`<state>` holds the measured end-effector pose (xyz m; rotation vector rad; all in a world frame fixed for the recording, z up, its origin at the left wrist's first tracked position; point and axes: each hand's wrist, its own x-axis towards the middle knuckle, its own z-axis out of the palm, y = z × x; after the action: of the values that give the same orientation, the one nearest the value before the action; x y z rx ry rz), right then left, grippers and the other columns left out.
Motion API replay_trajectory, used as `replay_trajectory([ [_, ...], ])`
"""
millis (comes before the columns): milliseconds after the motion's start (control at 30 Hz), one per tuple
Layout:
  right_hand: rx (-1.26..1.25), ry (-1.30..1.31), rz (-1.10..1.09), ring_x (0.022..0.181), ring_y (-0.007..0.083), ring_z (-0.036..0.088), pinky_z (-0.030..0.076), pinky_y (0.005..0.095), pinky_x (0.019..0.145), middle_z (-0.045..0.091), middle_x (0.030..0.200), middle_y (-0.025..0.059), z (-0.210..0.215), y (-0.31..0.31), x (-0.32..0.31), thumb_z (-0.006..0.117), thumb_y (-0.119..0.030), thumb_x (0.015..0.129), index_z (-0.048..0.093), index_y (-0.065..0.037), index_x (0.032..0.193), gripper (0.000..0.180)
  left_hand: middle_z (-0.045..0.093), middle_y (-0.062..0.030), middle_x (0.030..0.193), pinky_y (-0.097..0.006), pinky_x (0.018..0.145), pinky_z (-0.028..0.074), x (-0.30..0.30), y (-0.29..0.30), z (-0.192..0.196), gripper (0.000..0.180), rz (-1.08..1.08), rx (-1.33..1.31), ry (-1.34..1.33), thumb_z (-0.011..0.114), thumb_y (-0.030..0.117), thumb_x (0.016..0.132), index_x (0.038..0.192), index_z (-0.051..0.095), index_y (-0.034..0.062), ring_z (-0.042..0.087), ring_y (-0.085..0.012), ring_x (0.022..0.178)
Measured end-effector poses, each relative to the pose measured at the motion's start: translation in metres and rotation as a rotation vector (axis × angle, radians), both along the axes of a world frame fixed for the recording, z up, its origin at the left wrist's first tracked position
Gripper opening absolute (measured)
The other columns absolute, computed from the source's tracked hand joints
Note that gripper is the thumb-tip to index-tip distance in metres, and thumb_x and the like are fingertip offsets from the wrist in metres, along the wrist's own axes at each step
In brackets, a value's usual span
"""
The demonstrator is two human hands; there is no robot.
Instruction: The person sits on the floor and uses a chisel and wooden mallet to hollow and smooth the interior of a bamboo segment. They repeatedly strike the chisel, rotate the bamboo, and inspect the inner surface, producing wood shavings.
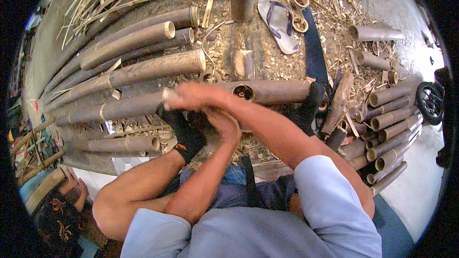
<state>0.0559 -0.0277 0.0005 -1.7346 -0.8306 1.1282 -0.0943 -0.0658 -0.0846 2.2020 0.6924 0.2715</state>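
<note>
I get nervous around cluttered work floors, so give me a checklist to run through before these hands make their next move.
1. Right hand grip secure: cannot tell; it is blurred.
2. Left hand fingers clear: cannot tell; it is partly hidden near the right forearm.
3. Bamboo tube braced: cannot tell; a black-covered right foot overlaps its end in view, but pressure does not show.
4. Hands gloved: not ok; both look bare.
5. Floor swept: not ok; bamboo shavings lie around a flip-flop.
6. Upright bamboo cylinder standing: ok.
</note>
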Motion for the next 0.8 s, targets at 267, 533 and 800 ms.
replay_trajectory([
  [267, -0.146, -0.319, -1.06, 0.073, 0.0206, 0.068, 0.054, 0.0374, 0.062, 0.067, 0.078, 0.0121, 0.053, -0.144, 0.044, 0.067, -0.034, 0.094, 0.064, -0.001, 0.092, 0.034, 0.07, -0.025, 0.094, -0.051, 0.09, 0.048, 0.092, -0.016, 0.07, 0.077, -0.417, -0.514, 0.102, 0.018, 0.062, 0.105, 0.117, 0.066, 0.0025, 0.067, -0.043, 0.102],
  [533, -0.787, -1.296, -1.051, 0.112, 0.0357, 0.06, 0.044, 0.053, 0.099, 0.062, 0.117, 0.021, 0.127, -0.255, -0.071, 0.077, -0.039, 0.083, 0.054, -0.003, 0.138, 0.07, 0.071, -0.0253, 0.081, -0.051, 0.085, 0.052, 0.169, -0.008, 0.199, 0.107, -1.162, 0.189, 0.243, 0.006, 0.089, 0.087, 0.079, 0.077, 0.0098, 0.07, -0.0414, 0.09],
  [800, -0.432, -0.308, -0.995, 0.058, 0.0304, 0.063, 0.052, 0.0451, 0.06, 0.066, 0.074, 0.016, 0.049, -0.187, -0.164, 0.064, -0.026, 0.09, 0.058, -0.003, 0.098, 0.026, 0.071, -0.0242, 0.097, -0.049, 0.089, 0.052, 0.14, 0.016, 0.159, 0.074, -1.045, -0.148, -0.007, 0.042, 0.07, 0.096, 0.104, 0.074, 0.0038, 0.067, -0.0412, 0.097],
])
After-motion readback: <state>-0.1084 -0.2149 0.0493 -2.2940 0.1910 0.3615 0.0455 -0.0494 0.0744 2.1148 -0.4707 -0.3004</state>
